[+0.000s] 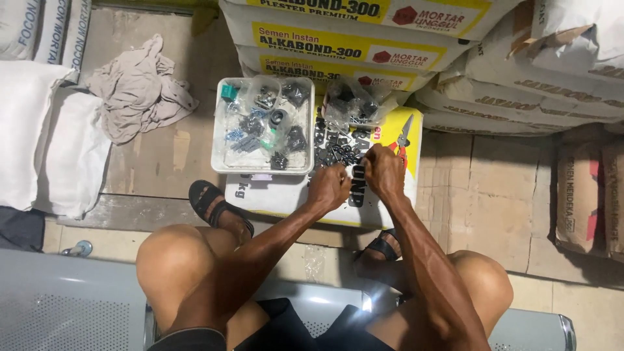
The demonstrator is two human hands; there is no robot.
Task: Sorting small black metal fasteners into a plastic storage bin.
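Both hands closed, fingertips pinching small black parts: left hand (pixel 329 186), right hand (pixel 383 170), side by side, nearly touching. Loose black parts (pixel 335 148) lie just ahead of the knuckles, closer to the left hand; red-handled pliers (pixel 402 139) just beyond the right, handles pointing away.

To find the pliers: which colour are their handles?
Red, on the pliers right of the hands; head view.

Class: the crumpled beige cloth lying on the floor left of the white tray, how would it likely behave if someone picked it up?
The cloth lies in soft folds, so it would probably hang limp and drape. It looks thin, so likely light. Bunched flat on the floor, it should not roll.
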